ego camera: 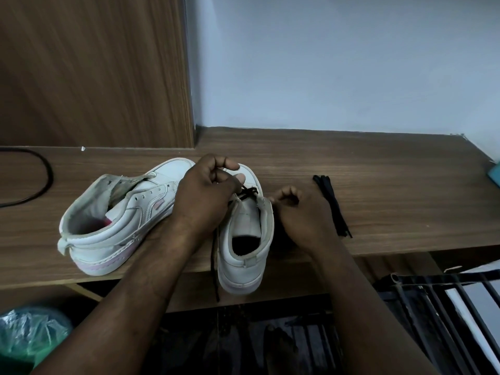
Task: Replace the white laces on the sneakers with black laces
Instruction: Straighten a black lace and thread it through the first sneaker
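Observation:
Two white sneakers stand on a wooden shelf (378, 185). The left sneaker (113, 226) lies angled with bare eyelets and no lace. The right sneaker (243, 244) points away from me, with a black lace (247, 194) threaded through its lowest eyelets. One end of that lace hangs down over the shelf edge past the heel. My left hand (208, 193) sits over the toe and pinches the black lace. My right hand (300, 212), fingers curled, rests at the sneaker's right side; what it holds is hidden. A spare black lace (334, 205) lies bundled on the shelf to the right.
A black cable (40, 180) curves across the shelf at far left. A wood panel stands behind the left sneaker, a pale wall behind the right. Below the shelf are a green plastic bag (29, 336) and a dark metal rack (446, 307). A teal object (495, 174) sits at the right edge.

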Available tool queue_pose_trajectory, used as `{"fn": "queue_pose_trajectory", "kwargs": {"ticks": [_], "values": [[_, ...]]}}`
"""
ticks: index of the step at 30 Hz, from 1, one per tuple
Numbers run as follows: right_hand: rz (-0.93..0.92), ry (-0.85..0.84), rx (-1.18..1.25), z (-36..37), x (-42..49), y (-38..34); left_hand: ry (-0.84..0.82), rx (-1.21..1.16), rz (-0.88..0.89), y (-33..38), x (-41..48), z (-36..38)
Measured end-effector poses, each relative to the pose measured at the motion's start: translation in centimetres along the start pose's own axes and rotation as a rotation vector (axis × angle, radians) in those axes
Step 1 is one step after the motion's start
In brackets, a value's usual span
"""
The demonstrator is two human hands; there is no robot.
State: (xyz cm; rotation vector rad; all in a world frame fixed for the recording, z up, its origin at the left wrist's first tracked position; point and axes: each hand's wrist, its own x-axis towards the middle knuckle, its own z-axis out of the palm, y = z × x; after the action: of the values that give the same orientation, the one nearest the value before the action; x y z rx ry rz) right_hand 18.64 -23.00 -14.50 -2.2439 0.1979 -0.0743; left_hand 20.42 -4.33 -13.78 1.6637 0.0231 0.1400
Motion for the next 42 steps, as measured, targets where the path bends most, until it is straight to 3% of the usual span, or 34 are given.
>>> {"fn": "queue_pose_trajectory", "kwargs": {"ticks": [3, 7, 9, 11, 13, 16, 20, 24, 27, 30, 32, 34, 37, 42], "values": [[-0.036, -0.15, 0.286, 0.5, 0.1, -0.8, -0.029, 0.003, 0.027, 0.2, -0.1, 0.1], [-0.03, -0.173, 0.247, 0.8, 0.2, -0.3, -0.033, -0.008, 0.037, 0.2, -0.2, 0.1], [-0.032, -0.138, 0.054, 0.5, 0.4, 0.2, -0.029, -0.046, 0.016, 0.4, 0.0, -0.1], [-0.037, -0.081, -0.323, 0.4, 0.5, 0.9, -0.024, -0.091, -0.006, 0.5, 0.2, -0.4], [0.005, -0.03, -0.435, 0.2, 0.3, 1.1, -0.024, -0.111, -0.011, 0.6, 0.3, -0.8], [-0.008, 0.027, -0.174, -0.3, 0.3, 1.0, -0.036, -0.124, 0.008, 0.7, 0.4, -1.0], [-0.104, -0.066, 0.136, 0.3, 0.3, -0.1, -0.06, -0.112, 0.061, 0.8, 0.4, -1.0], [-0.182, -0.059, 0.063, 0.9, 0.2, 0.0, -0.075, -0.115, 0.067, 0.7, 0.2, -1.1], [-0.224, -0.017, -0.237, 0.6, 0.5, 0.7, -0.067, -0.119, 0.059, 0.7, 0.3, -1.1], [-0.054, -0.008, -0.472, 0.0, 0.4, 1.5, -0.038, -0.12, 0.048, 0.9, 0.4, -1.3], [-0.02, 0.027, -0.416, -0.2, 0.4, 1.8, -0.032, -0.123, 0.056, 1.0, 0.4, -1.6], [-0.086, 0.052, -0.173, -0.3, 0.4, 1.2, -0.034, -0.128, 0.071, 1.1, 0.4, -1.6], [-0.161, -0.046, 0.105, -0.2, 0.3, -0.3, -0.066, -0.136, 0.096, 1.3, 0.5, -1.5], [-0.27, -0.029, -0.023, 0.5, 0.1, -0.1, -0.087, -0.135, 0.102, 1.2, 0.2, -1.5]]}}
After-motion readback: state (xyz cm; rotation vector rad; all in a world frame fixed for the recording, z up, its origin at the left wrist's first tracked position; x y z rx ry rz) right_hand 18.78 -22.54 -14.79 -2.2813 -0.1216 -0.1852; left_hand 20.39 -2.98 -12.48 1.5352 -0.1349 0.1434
